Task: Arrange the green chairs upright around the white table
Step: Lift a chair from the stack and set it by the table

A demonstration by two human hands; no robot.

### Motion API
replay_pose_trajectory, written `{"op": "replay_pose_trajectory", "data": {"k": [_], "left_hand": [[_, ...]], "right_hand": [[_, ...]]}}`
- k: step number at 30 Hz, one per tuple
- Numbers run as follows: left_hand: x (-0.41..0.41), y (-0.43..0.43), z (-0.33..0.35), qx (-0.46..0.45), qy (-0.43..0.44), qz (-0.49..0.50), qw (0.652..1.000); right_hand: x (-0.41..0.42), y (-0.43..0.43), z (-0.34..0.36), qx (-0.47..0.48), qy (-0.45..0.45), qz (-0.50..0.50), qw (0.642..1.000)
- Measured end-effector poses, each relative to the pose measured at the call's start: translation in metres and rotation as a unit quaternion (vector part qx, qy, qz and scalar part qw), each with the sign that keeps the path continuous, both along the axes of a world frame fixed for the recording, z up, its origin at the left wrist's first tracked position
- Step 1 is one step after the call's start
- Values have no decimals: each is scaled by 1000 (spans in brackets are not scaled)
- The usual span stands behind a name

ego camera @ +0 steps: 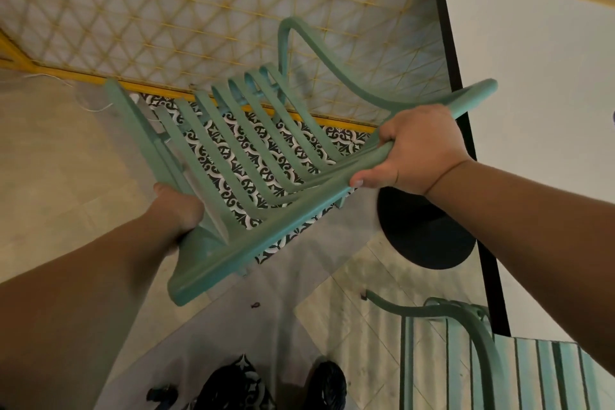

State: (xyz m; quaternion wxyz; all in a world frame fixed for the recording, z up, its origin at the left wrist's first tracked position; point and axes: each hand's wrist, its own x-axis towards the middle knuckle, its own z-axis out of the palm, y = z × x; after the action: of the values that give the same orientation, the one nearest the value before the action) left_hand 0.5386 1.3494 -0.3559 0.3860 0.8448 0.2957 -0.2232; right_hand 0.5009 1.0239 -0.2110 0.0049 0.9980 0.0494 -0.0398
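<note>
Head view: nearest, at five o'clock, a second green chair [499,359] stands upright beside the white table [532,60]. At eight o'clock the left hand [176,210] is closed on one edge of the tilted green chair [253,156], and at three o'clock the right hand [412,153] is closed around its frame. Beyond, at twelve o'clock, a yellow lattice fence [199,10].

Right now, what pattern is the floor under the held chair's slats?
Black-and-white ornate tile, seen through the chair slats in the head view.
</note>
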Motion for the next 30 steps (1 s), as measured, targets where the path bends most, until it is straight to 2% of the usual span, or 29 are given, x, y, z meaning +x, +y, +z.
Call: {"op": "replay_pose_trajectory", "data": {"k": [7,11,21,27,30], "left_hand": [[19,19,0,59,23,-79,995],[27,26,8,73,78,-146,983],[55,54,22,122,78,-220,965],[52,57,25,61,92,-206,972],[41,37,69,29,163,-262,951]], "right_hand": [[-16,22,-2,-11,0,-42,999],[-21,34,2,-14,6,-60,998],[-39,70,-3,12,-6,-91,996],[-37,66,-3,6,1,-79,997],[-37,65,-2,7,10,-74,997]]}}
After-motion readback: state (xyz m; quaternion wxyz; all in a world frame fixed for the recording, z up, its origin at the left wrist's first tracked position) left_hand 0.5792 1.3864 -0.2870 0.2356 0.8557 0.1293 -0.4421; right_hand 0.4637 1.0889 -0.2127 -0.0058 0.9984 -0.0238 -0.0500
